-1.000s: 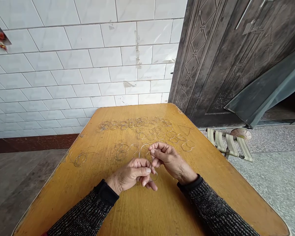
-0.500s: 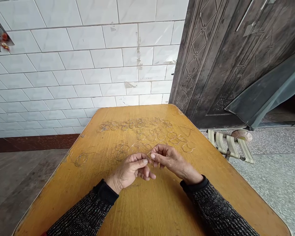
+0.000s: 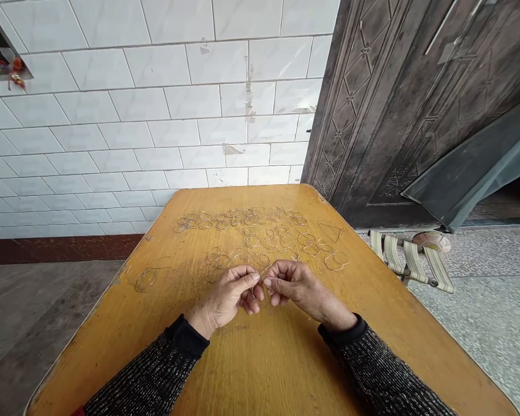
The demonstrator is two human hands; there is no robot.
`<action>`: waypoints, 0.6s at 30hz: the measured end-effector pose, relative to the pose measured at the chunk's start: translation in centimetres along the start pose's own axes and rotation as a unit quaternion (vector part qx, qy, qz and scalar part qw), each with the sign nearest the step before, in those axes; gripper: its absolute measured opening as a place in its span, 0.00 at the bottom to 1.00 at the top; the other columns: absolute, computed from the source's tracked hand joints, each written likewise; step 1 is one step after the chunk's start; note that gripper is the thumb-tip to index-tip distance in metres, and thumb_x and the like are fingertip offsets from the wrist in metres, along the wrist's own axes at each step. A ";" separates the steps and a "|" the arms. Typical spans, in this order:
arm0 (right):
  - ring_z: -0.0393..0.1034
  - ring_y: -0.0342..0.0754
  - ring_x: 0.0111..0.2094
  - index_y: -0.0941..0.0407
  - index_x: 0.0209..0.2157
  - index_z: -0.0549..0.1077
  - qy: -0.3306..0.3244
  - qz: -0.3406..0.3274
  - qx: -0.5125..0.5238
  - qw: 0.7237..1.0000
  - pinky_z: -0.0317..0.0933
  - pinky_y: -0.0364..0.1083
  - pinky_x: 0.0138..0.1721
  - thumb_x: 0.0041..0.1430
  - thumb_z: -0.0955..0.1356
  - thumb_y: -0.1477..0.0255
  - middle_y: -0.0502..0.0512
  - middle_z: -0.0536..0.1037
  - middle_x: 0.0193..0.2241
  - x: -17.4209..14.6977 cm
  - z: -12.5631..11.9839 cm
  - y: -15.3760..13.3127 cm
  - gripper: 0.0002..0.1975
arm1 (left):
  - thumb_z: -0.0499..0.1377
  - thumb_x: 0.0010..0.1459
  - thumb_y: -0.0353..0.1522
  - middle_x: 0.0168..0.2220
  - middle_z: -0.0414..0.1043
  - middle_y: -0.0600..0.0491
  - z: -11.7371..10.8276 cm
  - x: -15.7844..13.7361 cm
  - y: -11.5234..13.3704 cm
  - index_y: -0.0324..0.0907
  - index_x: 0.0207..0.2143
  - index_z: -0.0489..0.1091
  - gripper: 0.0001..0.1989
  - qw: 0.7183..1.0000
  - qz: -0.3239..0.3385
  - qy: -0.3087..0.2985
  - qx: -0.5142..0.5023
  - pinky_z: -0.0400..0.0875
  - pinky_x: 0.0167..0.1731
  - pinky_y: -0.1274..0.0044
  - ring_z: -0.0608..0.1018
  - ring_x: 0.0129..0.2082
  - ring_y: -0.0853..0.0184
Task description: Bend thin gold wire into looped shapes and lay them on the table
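Observation:
Over the near middle of the wooden table [image 3: 260,358], both my hands pinch one thin wire [image 3: 255,294], part of which curves in a loop below the fingertips. My left hand [image 3: 231,294] is closed on it between thumb and index finger. Just to its right, my right hand [image 3: 297,289] pinches too, its fingertips almost touching the left ones. Much of the wire is hidden by the fingers. Beyond the hands lie several twisted wire loops [image 3: 272,238] in rows. Another loose wire coil [image 3: 145,279] rests toward the left edge.
A white tiled wall [image 3: 134,133] stands behind the table, with a dark carved door [image 3: 364,127] at the right. On the floor to the right is a folding stool with striped straps [image 3: 411,260], beside a round pale ball [image 3: 433,241].
My left fingers have curled in from a looser spread, and a wire loop now shows under them. My right hand stays nearly in place. The view has shifted slightly.

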State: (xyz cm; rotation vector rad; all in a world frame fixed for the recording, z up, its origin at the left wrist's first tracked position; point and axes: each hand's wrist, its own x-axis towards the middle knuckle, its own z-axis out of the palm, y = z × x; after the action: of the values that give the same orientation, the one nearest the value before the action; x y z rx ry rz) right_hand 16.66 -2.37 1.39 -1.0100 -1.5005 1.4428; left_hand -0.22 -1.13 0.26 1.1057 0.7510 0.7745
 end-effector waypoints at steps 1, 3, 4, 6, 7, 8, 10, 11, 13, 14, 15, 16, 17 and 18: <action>0.65 0.37 0.16 0.59 0.24 0.66 0.000 0.002 0.004 1.000 0.55 0.36 0.16 0.48 0.69 0.62 0.46 0.70 0.16 0.0 0.1 0.0 0.14 | 0.58 0.51 0.38 0.20 0.68 0.57 0.0 0.0 0.0 0.38 0.25 0.64 0.11 1.000 0.006 0.005 0.007 0.57 0.12 0.86 0.67 0.12 0.78; 0.65 0.37 0.15 0.59 0.24 0.66 -0.005 0.008 0.019 1.000 0.55 0.36 0.16 0.48 0.69 0.61 0.45 0.70 0.16 0.1 0.3 0.1 0.15 | 0.58 0.50 0.36 0.18 0.67 0.58 -0.1 0.0 0.2 0.38 0.24 0.64 0.11 1.000 0.019 0.009 0.022 0.53 0.11 0.86 0.62 0.11 0.81; 0.65 0.37 0.15 0.59 0.24 0.65 -0.010 0.012 0.030 0.999 0.55 0.36 0.16 0.48 0.69 0.61 0.45 0.69 0.16 0.1 0.4 0.1 0.15 | 0.58 0.50 0.36 0.17 0.66 0.58 -0.1 0.0 0.2 0.38 0.23 0.64 0.10 0.999 0.024 0.007 0.030 0.52 0.11 0.86 0.61 0.11 0.81; 0.64 0.36 0.14 0.58 0.24 0.65 -0.020 0.016 0.055 0.998 0.56 0.36 0.15 0.47 0.69 0.61 0.44 0.69 0.16 0.1 0.5 0.0 0.15 | 0.57 0.51 0.35 0.16 0.65 0.58 -0.2 0.0 0.4 0.38 0.23 0.64 0.10 0.998 0.032 0.002 0.046 0.51 0.12 0.86 0.59 0.11 0.81; 0.64 0.36 0.14 0.59 0.24 0.65 -0.023 0.018 0.066 0.997 0.56 0.36 0.15 0.47 0.70 0.61 0.44 0.69 0.16 0.0 0.5 0.0 0.15 | 0.57 0.51 0.35 0.16 0.66 0.58 -0.3 0.0 0.4 0.38 0.23 0.64 0.10 0.998 0.035 -0.002 0.054 0.51 0.12 0.86 0.59 0.11 0.81; 0.63 0.35 0.13 0.59 0.23 0.65 -0.026 0.019 0.074 0.997 0.56 0.36 0.15 0.46 0.70 0.61 0.44 0.69 0.17 0.0 0.5 0.0 0.15 | 0.57 0.51 0.35 0.17 0.66 0.58 -0.3 -0.1 0.4 0.38 0.23 0.64 0.10 0.997 0.037 -0.006 0.061 0.51 0.12 0.86 0.59 0.11 0.81; 0.62 0.35 0.13 0.59 0.23 0.65 -0.034 0.020 0.084 0.996 0.56 0.36 0.15 0.46 0.70 0.62 0.44 0.69 0.17 -0.1 0.4 0.2 0.15 | 0.57 0.51 0.35 0.17 0.67 0.57 -0.4 -0.1 0.5 0.38 0.23 0.65 0.10 0.997 0.040 -0.015 0.067 0.50 0.12 0.86 0.59 0.11 0.81; 0.62 0.35 0.13 0.59 0.23 0.66 -0.039 0.020 0.090 0.995 0.56 0.36 0.15 0.47 0.70 0.62 0.45 0.69 0.17 -0.1 0.4 0.3 0.15 | 0.57 0.51 0.35 0.17 0.68 0.57 -0.4 -0.1 0.5 0.38 0.23 0.65 0.10 0.997 0.039 -0.021 0.065 0.50 0.12 0.86 0.59 0.11 0.81; 0.62 0.34 0.13 0.59 0.23 0.66 -0.046 0.021 0.104 0.993 0.56 0.36 0.15 0.47 0.70 0.62 0.45 0.70 0.17 0.0 0.3 0.5 0.15 | 0.58 0.50 0.35 0.17 0.68 0.57 -0.4 -0.1 0.5 0.37 0.22 0.64 0.10 0.998 0.031 -0.026 0.058 0.50 0.12 0.86 0.60 0.11 0.81; 0.62 0.34 0.13 0.59 0.23 0.66 -0.044 0.020 0.111 0.993 0.56 0.36 0.15 0.47 0.70 0.63 0.45 0.70 0.17 0.1 0.3 0.7 0.15 | 0.58 0.49 0.35 0.17 0.68 0.57 -0.4 -0.1 0.5 0.37 0.22 0.64 0.10 0.998 0.026 -0.023 0.051 0.51 0.12 0.85 0.60 0.11 0.81; 0.62 0.34 0.13 0.59 0.23 0.66 -0.036 0.018 0.119 0.992 0.57 0.36 0.15 0.46 0.70 0.63 0.45 0.70 0.17 0.1 0.4 0.8 0.15 | 0.58 0.49 0.35 0.16 0.68 0.57 -0.5 0.0 0.4 0.38 0.22 0.64 0.10 0.999 0.022 -0.016 0.041 0.52 0.12 0.85 0.62 0.11 0.80; 0.63 0.34 0.13 0.59 0.24 0.66 -0.024 0.016 0.125 0.992 0.57 0.36 0.15 0.46 0.70 0.63 0.45 0.70 0.17 0.2 0.4 0.8 0.15 | 0.59 0.49 0.35 0.16 0.67 0.57 -0.5 0.1 0.4 0.38 0.22 0.64 0.10 0.999 0.022 -0.005 0.029 0.54 0.12 0.85 0.63 0.11 0.79; 0.64 0.35 0.15 0.59 0.25 0.66 -0.012 0.014 0.129 0.991 0.58 0.36 0.16 0.46 0.71 0.63 0.45 0.70 0.18 0.3 0.5 0.9 0.14 | 0.59 0.48 0.35 0.16 0.67 0.57 -0.5 0.1 0.3 0.38 0.22 0.64 0.10 0.999 0.026 0.009 0.016 0.55 0.12 0.84 0.65 0.11 0.78; 0.65 0.36 0.16 0.59 0.26 0.67 -0.002 0.011 0.132 0.991 0.59 0.36 0.17 0.45 0.71 0.63 0.45 0.70 0.19 0.3 0.6 0.9 0.14 | 0.59 0.48 0.36 0.16 0.67 0.57 -0.6 0.2 0.3 0.38 0.22 0.64 0.10 0.999 0.033 0.023 0.004 0.57 0.13 0.84 0.66 0.12 0.77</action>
State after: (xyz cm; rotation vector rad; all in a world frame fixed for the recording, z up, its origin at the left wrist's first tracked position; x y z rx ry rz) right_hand 15.96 -2.27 0.53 -0.8632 -1.2641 1.6108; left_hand -0.62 -0.62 0.34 1.1284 0.7607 0.8562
